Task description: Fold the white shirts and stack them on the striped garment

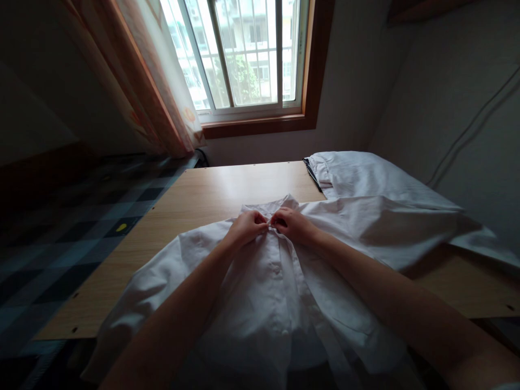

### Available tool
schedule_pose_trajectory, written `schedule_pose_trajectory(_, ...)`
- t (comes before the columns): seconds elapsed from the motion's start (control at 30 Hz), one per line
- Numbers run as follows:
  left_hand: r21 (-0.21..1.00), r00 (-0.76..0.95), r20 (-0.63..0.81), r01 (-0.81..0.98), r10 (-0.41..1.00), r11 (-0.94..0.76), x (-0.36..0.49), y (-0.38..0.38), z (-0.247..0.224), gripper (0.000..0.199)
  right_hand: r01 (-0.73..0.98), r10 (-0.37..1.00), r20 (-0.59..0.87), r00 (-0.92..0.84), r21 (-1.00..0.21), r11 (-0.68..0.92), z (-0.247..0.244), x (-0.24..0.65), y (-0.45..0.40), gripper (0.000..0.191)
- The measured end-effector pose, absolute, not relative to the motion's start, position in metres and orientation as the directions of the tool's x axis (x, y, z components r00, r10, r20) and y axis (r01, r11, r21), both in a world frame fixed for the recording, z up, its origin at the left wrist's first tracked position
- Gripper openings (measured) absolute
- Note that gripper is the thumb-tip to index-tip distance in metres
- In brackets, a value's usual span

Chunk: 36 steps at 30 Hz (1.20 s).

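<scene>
A white button-up shirt [252, 281] lies spread on a light wooden board, its collar [270, 206] towards the window and its lower part hanging over the near edge. Just below the collar, my left hand [249, 225] pinches the front placket between thumb and fingers. Facing it, my right hand [294, 223] also pinches the shirt's front edge, and the fingertips of both hands almost meet. Whatever small part sits between the fingertips is hidden. Further down, the two front edges lie apart, with small buttons [276, 269] along one of them.
More white cloth [357, 168] is heaped on the right of the wooden board [244, 179]. A dark checked bedcover [77, 238] lies to the left. Behind are a barred window [252, 59] and an orange curtain [150, 81]. A cable [467, 135] runs along the right wall.
</scene>
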State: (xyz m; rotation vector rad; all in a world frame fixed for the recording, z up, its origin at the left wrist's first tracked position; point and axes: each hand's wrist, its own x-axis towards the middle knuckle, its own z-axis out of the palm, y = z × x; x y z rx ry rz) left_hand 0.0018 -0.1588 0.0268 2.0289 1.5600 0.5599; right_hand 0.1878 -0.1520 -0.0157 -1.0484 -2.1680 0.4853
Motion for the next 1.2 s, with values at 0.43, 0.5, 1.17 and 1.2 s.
schedule_pose_trajectory(0.43,0.565,0.359,0.082,0.751,0.930,-0.340,-0.001,-0.160,0.023,0.020,0.517,0.769,0.469,-0.435,-0.569,0.639,-0.017,0.194,-0.155,0.017)
schedule_pose_trajectory(0.5,0.548,0.362,0.074,0.764,0.929,-0.342,-0.001,-0.160,0.025,0.021,0.505,0.755,0.468,-0.460,-0.562,0.655,-0.016,0.197,-0.156,0.017)
schedule_pose_trajectory(1.17,0.471,0.357,0.039,0.817,0.933,-0.332,0.005,-0.160,0.028,0.026,0.463,0.640,0.402,-0.654,-0.456,0.760,-0.001,0.211,-0.157,0.024)
schedule_pose_trajectory(1.2,0.470,0.357,0.028,0.820,0.934,-0.327,0.006,-0.161,0.029,0.027,0.454,0.636,0.402,-0.658,-0.463,0.762,-0.002,0.212,-0.156,0.024)
